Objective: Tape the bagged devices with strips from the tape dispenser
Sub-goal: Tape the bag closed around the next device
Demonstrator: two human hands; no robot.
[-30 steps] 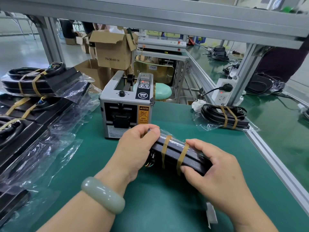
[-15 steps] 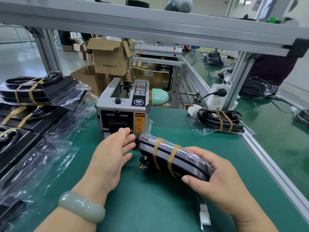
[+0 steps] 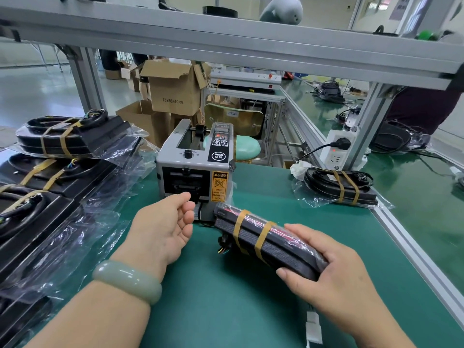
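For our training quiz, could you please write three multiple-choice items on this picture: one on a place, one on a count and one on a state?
1. Where is the tape dispenser?
A. On the green mat, just behind the bagged device
B. On the overhead shelf
C. On the floor

2. How many tape strips wrap the bagged device in the right hand?
A. One
B. Two
C. Four

3. What is the left hand doing?
A. Gripping the bagged device
B. Holding nothing, fingers relaxed, at the tape dispenser's front
C. Turning a knob

Answers:
1 A: it stands on the mat, just beyond the device.
2 B: two tan bands cross the device side by side.
3 B: its palm is empty and it is apart from the device.
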